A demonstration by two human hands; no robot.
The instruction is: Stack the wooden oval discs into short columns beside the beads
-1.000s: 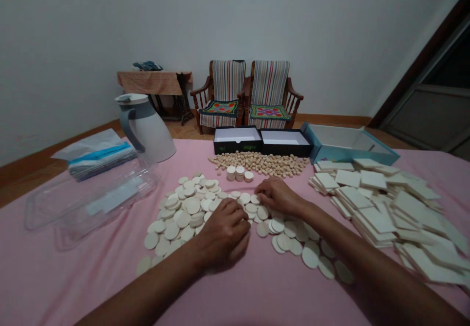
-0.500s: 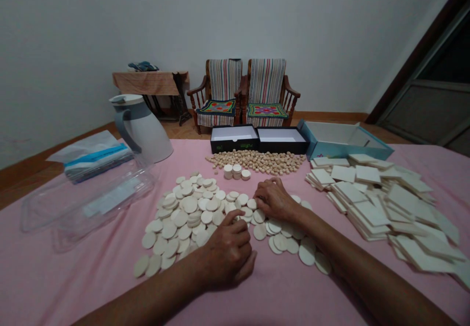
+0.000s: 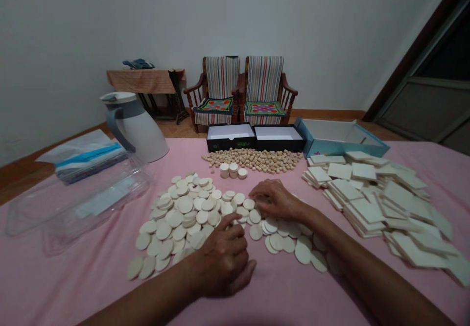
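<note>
Many pale round wooden discs (image 3: 185, 205) lie in a loose heap that spreads across the middle of the pink tablecloth. Low over the heap's near right edge is my left hand (image 3: 223, 260), its index finger reaching onto the discs and the other fingers loosely bent. Nothing shows in its grasp. My right hand (image 3: 275, 198) rests at the heap's far right side, palm down, with fingers bent together. Its fingertips point at the discs, and whatever they pinch is hidden. Three short stacks of discs (image 3: 233, 170) stand just beyond the heap.
Small wooden beads (image 3: 253, 159) lie before two black boxes (image 3: 231, 142). A blue box (image 3: 341, 145) stands right of them, above a pile of square wooden tiles (image 3: 367, 208). To the left are a white jug (image 3: 145, 132), a tissue pack (image 3: 88, 162) and clear plastic trays (image 3: 99, 203).
The view has shifted slightly, so everything sits a little further left. My right hand has drawn a little nearer, its fingers more curled. My left hand stays at the discs.
</note>
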